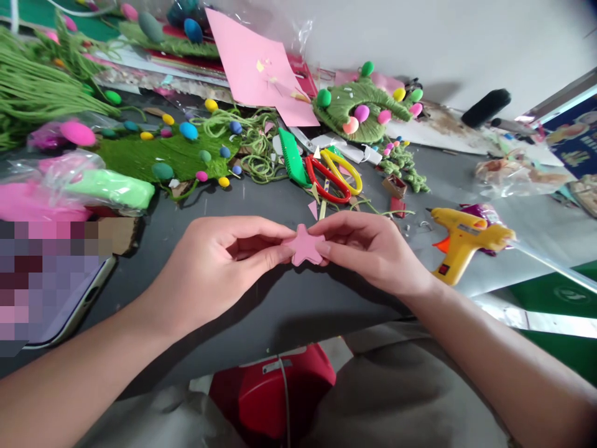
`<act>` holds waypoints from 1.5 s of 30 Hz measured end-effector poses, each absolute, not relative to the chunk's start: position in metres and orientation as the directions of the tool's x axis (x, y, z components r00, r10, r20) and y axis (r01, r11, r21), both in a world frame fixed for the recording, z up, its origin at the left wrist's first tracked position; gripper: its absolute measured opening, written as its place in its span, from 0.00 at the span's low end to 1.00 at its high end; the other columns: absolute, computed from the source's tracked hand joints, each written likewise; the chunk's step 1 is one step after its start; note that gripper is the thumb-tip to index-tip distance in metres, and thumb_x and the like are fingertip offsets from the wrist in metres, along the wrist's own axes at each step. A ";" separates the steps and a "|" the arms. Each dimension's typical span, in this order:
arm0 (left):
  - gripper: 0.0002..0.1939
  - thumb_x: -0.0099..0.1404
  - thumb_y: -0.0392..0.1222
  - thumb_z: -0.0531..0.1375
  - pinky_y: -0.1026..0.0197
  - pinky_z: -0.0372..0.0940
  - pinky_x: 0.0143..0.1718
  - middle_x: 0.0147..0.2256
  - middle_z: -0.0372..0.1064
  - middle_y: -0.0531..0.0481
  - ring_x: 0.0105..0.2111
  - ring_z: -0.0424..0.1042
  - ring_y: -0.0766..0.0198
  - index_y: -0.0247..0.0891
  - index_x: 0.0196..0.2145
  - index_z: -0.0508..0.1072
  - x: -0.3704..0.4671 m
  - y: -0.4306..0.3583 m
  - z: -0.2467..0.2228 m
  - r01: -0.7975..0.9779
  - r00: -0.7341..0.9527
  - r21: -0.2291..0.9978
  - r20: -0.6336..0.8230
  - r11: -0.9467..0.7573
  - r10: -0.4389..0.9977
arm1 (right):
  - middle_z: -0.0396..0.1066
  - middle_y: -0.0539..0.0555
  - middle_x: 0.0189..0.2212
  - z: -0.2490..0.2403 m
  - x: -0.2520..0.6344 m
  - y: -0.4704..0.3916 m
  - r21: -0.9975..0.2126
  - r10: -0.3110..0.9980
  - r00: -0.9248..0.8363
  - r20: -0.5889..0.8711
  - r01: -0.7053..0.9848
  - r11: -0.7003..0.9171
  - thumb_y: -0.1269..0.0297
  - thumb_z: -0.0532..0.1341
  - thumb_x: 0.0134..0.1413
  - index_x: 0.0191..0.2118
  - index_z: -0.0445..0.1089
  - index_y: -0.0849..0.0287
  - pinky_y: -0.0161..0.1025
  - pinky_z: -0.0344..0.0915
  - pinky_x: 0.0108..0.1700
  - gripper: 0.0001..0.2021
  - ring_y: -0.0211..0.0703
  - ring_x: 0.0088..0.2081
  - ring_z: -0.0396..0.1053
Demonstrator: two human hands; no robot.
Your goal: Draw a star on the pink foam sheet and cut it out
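Observation:
A small pink paper star (306, 245) is held between both hands, just above the dark grey table. My left hand (233, 252) pinches its left side between thumb and fingers. On the other side, my right hand (364, 249) grips its right points the same way. A second edge shows along the star's rim, so it looks like more than one layer. Right behind the hands lie scissors with red and yellow handles (329, 180), a green comb (293, 157) and pink paper scraps (313, 209).
A yellow glue gun (459, 239) lies to the right. At the left are a phone (88, 298) and a bagged light green block (109, 188). Behind are green yarn shapes (163, 158) with coloured balls, a pink paper sheet (261, 62) and a yarn-wrapped piece (354, 102).

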State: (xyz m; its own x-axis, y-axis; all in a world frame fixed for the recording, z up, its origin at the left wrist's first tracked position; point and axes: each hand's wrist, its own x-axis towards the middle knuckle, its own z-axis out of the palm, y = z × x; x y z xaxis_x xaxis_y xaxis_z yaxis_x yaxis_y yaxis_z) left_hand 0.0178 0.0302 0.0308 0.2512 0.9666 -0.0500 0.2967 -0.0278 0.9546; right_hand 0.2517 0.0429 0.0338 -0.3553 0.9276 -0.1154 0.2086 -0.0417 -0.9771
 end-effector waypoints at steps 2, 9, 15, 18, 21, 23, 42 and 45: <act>0.06 0.66 0.51 0.70 0.68 0.76 0.43 0.40 0.85 0.58 0.39 0.83 0.62 0.54 0.41 0.86 0.016 0.030 0.028 0.299 0.254 0.954 -0.051 -0.028 0.966 | 0.81 0.52 0.32 0.034 0.252 0.043 -0.977 0.926 -0.359 -0.119 0.210 -0.045 0.66 0.70 0.61 0.45 0.80 0.60 0.34 0.76 0.35 0.08 0.40 0.32 0.79; 0.08 0.67 0.50 0.70 0.66 0.76 0.43 0.40 0.85 0.53 0.39 0.83 0.61 0.49 0.42 0.86 0.014 0.034 0.031 0.279 0.279 0.960 -0.082 0.001 0.957 | 0.83 0.55 0.41 0.036 0.250 0.040 -0.980 0.933 -0.355 -0.051 0.197 0.021 0.64 0.72 0.61 0.47 0.80 0.61 0.35 0.78 0.41 0.11 0.41 0.40 0.81; 0.07 0.68 0.48 0.69 0.67 0.76 0.40 0.39 0.85 0.53 0.38 0.83 0.60 0.49 0.42 0.86 0.013 0.035 0.033 0.290 0.295 0.957 -0.095 0.006 0.951 | 0.83 0.54 0.38 0.036 0.247 0.038 -0.971 0.945 -0.327 -0.005 0.229 0.074 0.62 0.72 0.61 0.45 0.81 0.60 0.36 0.79 0.38 0.09 0.42 0.36 0.81; 0.07 0.68 0.47 0.68 0.68 0.75 0.39 0.39 0.85 0.53 0.38 0.83 0.61 0.48 0.42 0.86 0.013 0.037 0.033 0.282 0.298 0.959 -0.107 0.019 0.949 | 0.84 0.54 0.38 0.035 0.246 0.038 -0.964 0.945 -0.328 0.007 0.250 0.094 0.62 0.71 0.61 0.45 0.82 0.59 0.37 0.79 0.39 0.09 0.42 0.36 0.81; 0.06 0.68 0.46 0.68 0.70 0.73 0.38 0.39 0.85 0.55 0.38 0.83 0.62 0.48 0.42 0.85 0.013 0.038 0.033 0.273 0.302 0.962 -0.111 0.025 0.947 | 0.84 0.54 0.39 0.034 0.246 0.039 -0.960 0.945 -0.328 0.010 0.261 0.101 0.62 0.71 0.61 0.46 0.83 0.59 0.37 0.79 0.39 0.09 0.43 0.36 0.81; 0.06 0.68 0.44 0.68 0.72 0.72 0.38 0.39 0.84 0.56 0.38 0.83 0.64 0.48 0.42 0.84 0.013 0.038 0.033 0.268 0.314 0.963 -0.111 0.024 0.943 | 0.84 0.54 0.38 0.034 0.245 0.039 -0.960 0.948 -0.317 0.018 0.260 0.105 0.63 0.71 0.61 0.45 0.83 0.59 0.37 0.79 0.39 0.09 0.42 0.36 0.81; 0.02 0.67 0.42 0.69 0.73 0.73 0.37 0.34 0.83 0.56 0.33 0.82 0.68 0.46 0.38 0.84 0.013 0.038 0.032 0.261 0.285 0.965 -0.108 0.032 0.952 | 0.84 0.53 0.37 0.029 0.236 0.036 -0.977 0.953 -0.302 0.015 0.196 0.078 0.64 0.72 0.60 0.43 0.83 0.59 0.35 0.78 0.39 0.07 0.42 0.36 0.81; 0.02 0.68 0.42 0.69 0.76 0.71 0.36 0.34 0.83 0.58 0.34 0.81 0.70 0.48 0.39 0.84 0.014 0.037 0.031 0.264 0.285 0.964 -0.101 0.023 0.953 | 0.83 0.53 0.36 0.027 0.234 0.036 -0.978 0.959 -0.282 0.024 0.191 0.080 0.64 0.72 0.60 0.42 0.83 0.59 0.35 0.78 0.39 0.06 0.42 0.36 0.81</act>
State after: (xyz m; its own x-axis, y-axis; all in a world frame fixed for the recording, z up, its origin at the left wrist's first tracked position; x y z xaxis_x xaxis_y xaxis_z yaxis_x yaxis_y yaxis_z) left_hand 0.0138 0.0375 0.0315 0.2849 0.9532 -0.1009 0.2644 0.0230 0.9641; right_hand 0.2338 0.0365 0.0274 -0.2823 0.9590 0.0236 0.1914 0.0804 -0.9782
